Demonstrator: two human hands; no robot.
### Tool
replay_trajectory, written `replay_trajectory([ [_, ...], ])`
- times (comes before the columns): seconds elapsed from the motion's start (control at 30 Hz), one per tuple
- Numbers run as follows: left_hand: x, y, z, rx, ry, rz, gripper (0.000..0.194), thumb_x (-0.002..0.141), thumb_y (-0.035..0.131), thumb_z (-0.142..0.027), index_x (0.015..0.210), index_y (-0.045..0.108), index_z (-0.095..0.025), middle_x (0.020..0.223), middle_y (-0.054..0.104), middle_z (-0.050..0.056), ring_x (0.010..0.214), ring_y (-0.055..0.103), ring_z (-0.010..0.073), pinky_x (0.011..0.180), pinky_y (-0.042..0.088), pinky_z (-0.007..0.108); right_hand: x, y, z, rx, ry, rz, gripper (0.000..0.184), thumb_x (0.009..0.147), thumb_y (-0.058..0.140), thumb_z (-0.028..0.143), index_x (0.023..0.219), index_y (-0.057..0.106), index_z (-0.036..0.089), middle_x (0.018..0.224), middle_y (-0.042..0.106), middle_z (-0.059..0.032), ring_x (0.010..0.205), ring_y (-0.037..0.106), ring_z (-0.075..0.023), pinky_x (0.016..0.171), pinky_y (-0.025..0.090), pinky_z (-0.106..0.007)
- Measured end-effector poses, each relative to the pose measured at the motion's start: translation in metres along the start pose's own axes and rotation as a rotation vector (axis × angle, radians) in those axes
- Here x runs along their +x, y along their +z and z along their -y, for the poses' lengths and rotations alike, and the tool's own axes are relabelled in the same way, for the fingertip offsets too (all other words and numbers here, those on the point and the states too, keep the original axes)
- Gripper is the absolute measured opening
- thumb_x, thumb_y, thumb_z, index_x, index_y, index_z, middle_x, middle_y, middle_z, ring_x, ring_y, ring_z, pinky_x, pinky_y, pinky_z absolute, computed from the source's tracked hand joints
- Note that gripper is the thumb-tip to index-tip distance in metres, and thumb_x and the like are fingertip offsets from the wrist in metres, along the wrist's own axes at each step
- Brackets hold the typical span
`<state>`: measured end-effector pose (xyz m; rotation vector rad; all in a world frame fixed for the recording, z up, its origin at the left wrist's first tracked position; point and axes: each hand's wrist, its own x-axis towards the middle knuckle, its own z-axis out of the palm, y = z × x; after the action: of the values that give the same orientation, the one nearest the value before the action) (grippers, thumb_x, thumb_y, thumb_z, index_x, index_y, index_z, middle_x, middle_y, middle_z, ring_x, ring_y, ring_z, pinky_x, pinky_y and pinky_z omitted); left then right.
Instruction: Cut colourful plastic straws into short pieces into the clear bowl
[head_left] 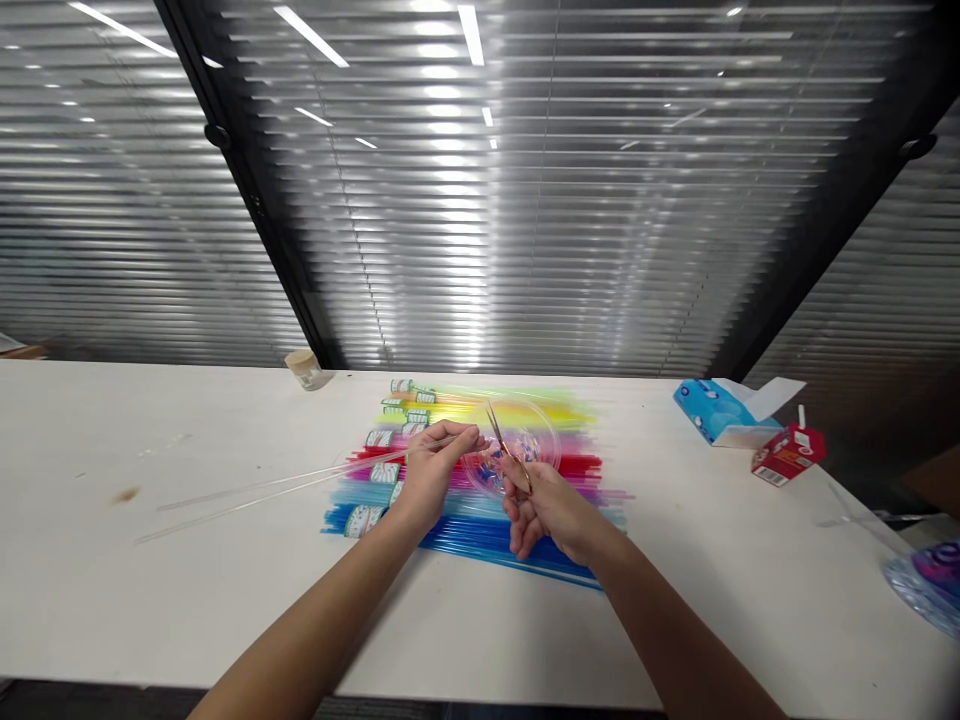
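My left hand (436,462) is closed around two thin clear plastic straws (289,480), whose long ends stretch out to the left above the table. In my right hand (544,505) is a small pair of scissors (498,430), with the thumb and a finger at the handles and the blades pointing up, slightly apart. Below both hands sits a round clear plastic bowl (555,432) with small coloured pieces in it. It rests on bundles of coloured straws (480,535), sorted from yellow through pink and red to blue, with printed paper bands near their left ends.
A white table (187,600) carries everything. Toward the back left stands a small cup (304,368). At the right are a blue tissue pack (712,410), a red box (787,455) and, at the edge, a clear plastic container (926,590). Window blinds (480,200) rise behind.
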<state>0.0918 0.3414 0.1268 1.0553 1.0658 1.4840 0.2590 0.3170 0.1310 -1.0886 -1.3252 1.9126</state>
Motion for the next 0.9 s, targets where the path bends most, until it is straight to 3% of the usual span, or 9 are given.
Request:
replay_trajectory([
  [0.4, -0.002, 0.001, -0.003, -0.013, 0.015, -0.03, 0.028, 0.063, 0.084, -0.038, 0.072, 0.069, -0.015, 0.066, 0.071, 0.002, 0.072, 0.07, 0.0174, 0.077, 0.054, 0.029, 0.001, -0.001, -0.005, -0.055, -0.058, -0.023, 0.055, 0.083, 0.055, 0.071, 0.071, 0.047, 0.018, 0.055, 0.051, 0.0054, 0.039, 0.057, -0.0094, 0.035, 0.045, -0.017],
  [0.53, -0.001, 0.001, -0.003, -0.041, 0.031, -0.045, 0.028, 0.063, 0.085, -0.037, 0.071, 0.068, -0.015, 0.065, 0.071, 0.002, 0.072, 0.07, 0.018, 0.077, 0.054, 0.03, -0.002, 0.003, 0.002, -0.019, -0.02, -0.036, 0.055, 0.084, 0.052, 0.072, 0.074, 0.046, 0.018, 0.059, 0.053, 0.0047, 0.04, 0.058, -0.0094, 0.036, 0.047, -0.017],
  [0.77, -0.002, 0.001, -0.003, -0.015, 0.059, -0.034, 0.028, 0.065, 0.083, -0.038, 0.071, 0.069, -0.015, 0.067, 0.072, 0.002, 0.072, 0.07, 0.0178, 0.076, 0.054, 0.029, -0.003, 0.002, 0.002, -0.017, 0.013, 0.078, 0.057, 0.085, 0.047, 0.075, 0.077, 0.046, 0.018, 0.064, 0.054, 0.0035, 0.043, 0.063, -0.0118, 0.04, 0.051, -0.019],
  [0.9, -0.005, 0.002, 0.0, 0.013, 0.066, 0.014, 0.026, 0.068, 0.082, -0.038, 0.074, 0.07, -0.016, 0.07, 0.073, 0.003, 0.072, 0.071, 0.0177, 0.075, 0.054, 0.028, -0.001, 0.002, -0.002, -0.015, 0.01, 0.06, 0.055, 0.087, 0.046, 0.073, 0.078, 0.045, 0.018, 0.064, 0.053, 0.0034, 0.041, 0.061, -0.0118, 0.038, 0.05, -0.02],
])
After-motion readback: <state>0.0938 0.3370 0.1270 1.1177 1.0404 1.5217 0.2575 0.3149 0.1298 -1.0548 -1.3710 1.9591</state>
